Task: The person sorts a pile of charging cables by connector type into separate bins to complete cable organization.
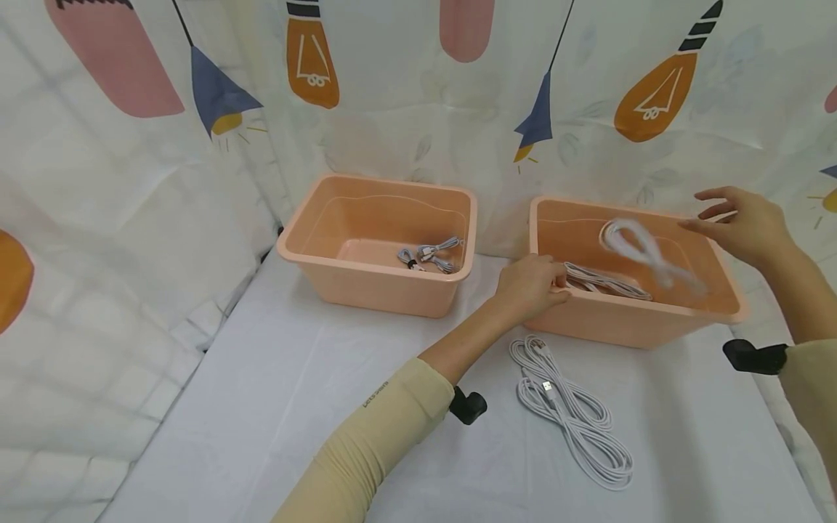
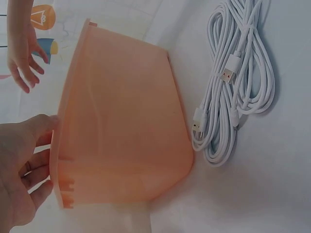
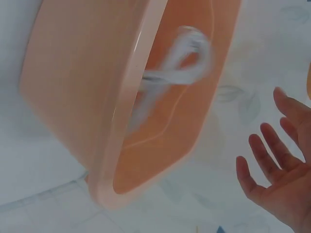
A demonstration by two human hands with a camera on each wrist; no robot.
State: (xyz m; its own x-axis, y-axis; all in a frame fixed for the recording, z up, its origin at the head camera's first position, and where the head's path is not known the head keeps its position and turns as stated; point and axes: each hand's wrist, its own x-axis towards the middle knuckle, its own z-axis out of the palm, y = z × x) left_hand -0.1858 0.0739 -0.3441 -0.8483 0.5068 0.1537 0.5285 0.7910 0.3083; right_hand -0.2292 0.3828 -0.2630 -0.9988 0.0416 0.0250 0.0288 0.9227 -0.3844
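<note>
At the right-hand peach plastic bin, my left hand grips the near left part of the rim, the thumb on its outer side in the left wrist view. My right hand is over the far right end of that bin with its fingers spread, holding nothing. A blurred bundle of white cable is in the air within the bin opening, apart from the right hand. Under it, another coiled white cable lies in the bin.
Two coiled white USB cables lie on the white-covered table in front of the right bin. A second peach bin stands to the left, with several small grey cables inside. A printed curtain hangs behind the bins.
</note>
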